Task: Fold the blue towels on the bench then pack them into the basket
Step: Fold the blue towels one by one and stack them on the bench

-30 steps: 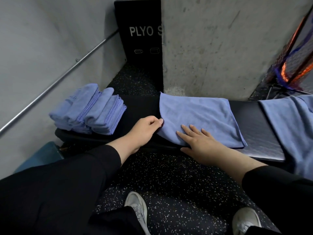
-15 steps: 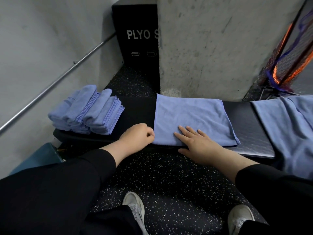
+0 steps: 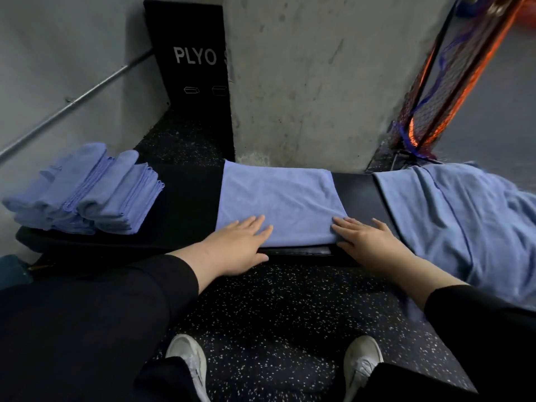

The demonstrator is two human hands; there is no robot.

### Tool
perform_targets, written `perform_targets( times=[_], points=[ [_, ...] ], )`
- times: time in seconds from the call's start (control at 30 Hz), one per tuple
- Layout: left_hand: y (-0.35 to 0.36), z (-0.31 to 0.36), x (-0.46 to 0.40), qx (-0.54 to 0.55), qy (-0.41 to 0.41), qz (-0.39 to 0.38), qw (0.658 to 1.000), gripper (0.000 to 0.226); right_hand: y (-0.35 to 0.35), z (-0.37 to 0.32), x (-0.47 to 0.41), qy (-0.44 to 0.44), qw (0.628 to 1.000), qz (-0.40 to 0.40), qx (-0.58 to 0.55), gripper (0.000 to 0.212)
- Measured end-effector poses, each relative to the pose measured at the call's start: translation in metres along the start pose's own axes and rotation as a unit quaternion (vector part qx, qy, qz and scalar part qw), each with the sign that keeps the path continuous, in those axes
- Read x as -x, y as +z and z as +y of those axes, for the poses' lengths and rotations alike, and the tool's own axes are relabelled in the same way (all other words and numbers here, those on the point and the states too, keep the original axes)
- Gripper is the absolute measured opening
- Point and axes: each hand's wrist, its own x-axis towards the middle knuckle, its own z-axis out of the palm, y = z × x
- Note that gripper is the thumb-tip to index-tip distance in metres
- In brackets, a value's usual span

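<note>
1. Two white lace-up sneakers (image 3: 363, 361) stand on the dark rubber floor flecked with white (image 3: 290, 314), with black sleeves and trouser legs framing the bottom of the view.
2. The left hand (image 3: 235, 250) lies flat with straight fingers, its fingertips resting on the near left corner of the blue folded towel (image 3: 278, 198).
3. The right hand (image 3: 367, 242) also lies flat with fingers spread; it presses the towel's near right corner, and its outer fingers rest on the bench surface.
4. The long black padded bench (image 3: 188, 198) carries that towel spread smooth across its middle, a flat rectangle.
5. At the bench's left end sits a stack of blue folded towels (image 3: 87, 190), piled in two leaning rows, well apart from the hands.
6. At the right end a loose heap of blue unfolded towels (image 3: 452, 216) drapes over the bench's near edge.
7. Behind the bench rises a grey concrete pillar (image 3: 319, 82); beside it stands a black box lettered "PLYO" (image 3: 191, 68).
8. At the far right stands an orange and black mesh object (image 3: 441, 91), possibly the basket, though blur makes this unsure.
</note>
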Motion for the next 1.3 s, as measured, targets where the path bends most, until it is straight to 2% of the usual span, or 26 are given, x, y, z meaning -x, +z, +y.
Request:
perform_targets(
  times=[0.17,0.2,0.3,0.37,0.5,0.57,0.7,0.83,0.9,1.0,1.1,1.17,1.2,1.27,1.3],
  points=[
    [0.001,-0.009,0.000,0.026,0.014,0.009,1.000,0.071,0.004,0.026,0.011,0.033,0.999,-0.002,0.011,0.047],
    [0.003,-0.013,0.001,0.031,0.021,0.021,0.999,0.070,0.006,0.029,0.012,0.029,0.999,0.018,0.014,0.044],
    [0.010,-0.027,0.007,0.035,0.030,0.071,0.996,0.065,0.005,0.031,0.015,0.003,0.989,0.146,0.009,0.048],
    [0.015,-0.036,0.013,0.023,0.032,0.113,0.993,0.061,0.004,0.028,0.014,-0.020,0.980,0.196,-0.021,0.033],
    [0.023,-0.052,0.027,0.012,0.022,0.201,0.979,0.060,0.011,0.017,0.007,-0.129,0.978,0.161,-0.039,0.036],
    [0.029,-0.059,0.032,-0.005,0.024,0.196,0.980,0.058,0.015,0.018,0.005,-0.124,0.979,0.153,-0.059,0.029],
    [0.043,-0.067,0.036,-0.039,0.040,0.234,0.971,0.051,0.016,0.028,-0.002,-0.118,0.976,0.176,-0.058,0.021],
    [0.044,-0.073,0.036,-0.017,0.048,0.268,0.962,0.035,0.014,0.026,-0.002,-0.082,0.976,0.194,-0.064,0.014],
    [0.041,-0.074,0.036,0.005,0.034,0.258,0.965,0.036,0.010,0.021,-0.003,-0.079,0.978,0.187,-0.050,0.010],
    [0.026,-0.072,0.041,0.088,-0.023,0.186,0.978,0.046,-0.003,0.014,-0.002,-0.049,0.982,0.172,-0.058,0.024],
    [0.016,-0.073,0.050,0.121,-0.053,0.169,0.977,0.023,-0.018,0.009,0.008,0.025,0.981,0.137,-0.135,0.007],
    [0.014,-0.071,0.059,0.103,-0.046,0.156,0.981,0.013,-0.021,0.004,0.014,0.027,0.981,0.107,-0.156,0.007],
    [0.015,-0.068,0.064,0.088,-0.039,0.142,0.985,0.015,-0.021,0.003,0.016,0.026,0.983,0.097,-0.156,0.008],
    [0.020,-0.062,0.068,0.038,-0.026,0.127,0.991,0.039,-0.015,0.002,0.020,0.022,0.987,0.082,-0.138,0.010],
    [0.023,-0.060,0.068,0.012,-0.025,0.132,0.991,0.044,-0.011,0.003,0.022,0.019,0.989,0.078,-0.126,0.012]
  ],
)
